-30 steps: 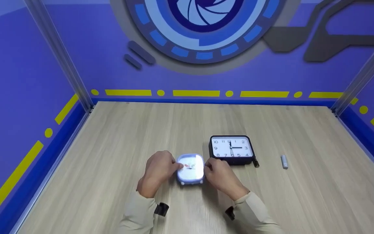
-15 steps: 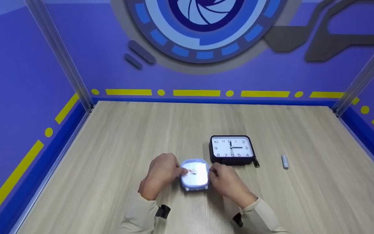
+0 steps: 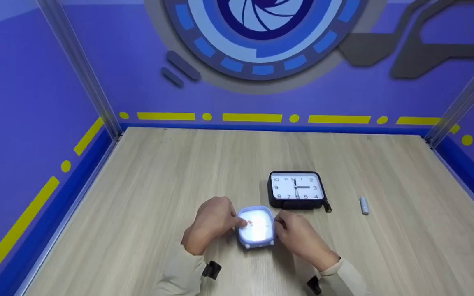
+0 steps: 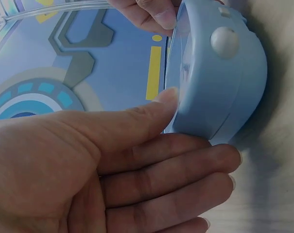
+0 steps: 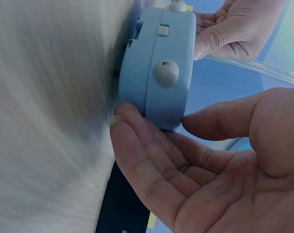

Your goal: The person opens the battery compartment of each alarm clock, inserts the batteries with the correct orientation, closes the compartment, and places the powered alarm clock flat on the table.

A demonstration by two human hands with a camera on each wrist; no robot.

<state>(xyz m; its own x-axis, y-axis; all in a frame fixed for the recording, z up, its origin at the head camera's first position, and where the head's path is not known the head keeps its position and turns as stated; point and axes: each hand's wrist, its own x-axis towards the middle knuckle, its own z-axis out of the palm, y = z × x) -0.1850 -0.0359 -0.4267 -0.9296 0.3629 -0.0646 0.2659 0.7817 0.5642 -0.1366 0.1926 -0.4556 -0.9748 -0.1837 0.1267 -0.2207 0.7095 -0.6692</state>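
Observation:
A small light-blue alarm clock (image 3: pixel 256 227) with rounded corners and white feet is held between both hands, face up, low over the table. My left hand (image 3: pixel 216 218) pinches its left side, with the thumb on the front rim and the fingers at the back, as the left wrist view shows on the blue casing (image 4: pixel 219 73). On the opposite side my right hand (image 3: pixel 300 236) pinches the edge. In the right wrist view, the thumb meets the front edge of the clock (image 5: pixel 159 73) and the fingers curl beneath it. Glare washes out most of its dial.
Behind the right hand, a black rectangular clock (image 3: pixel 296 190) with a white dial lies on the wooden table (image 3: pixel 171 164). A small grey cylinder, like a battery (image 3: pixel 363 205), lies farther right. Blue-purple panels wall the table at the back and sides.
Both hands have carried the light-blue clock to the right and nearer the person's body. The black clock and the grey cylinder have stayed in place on the table.

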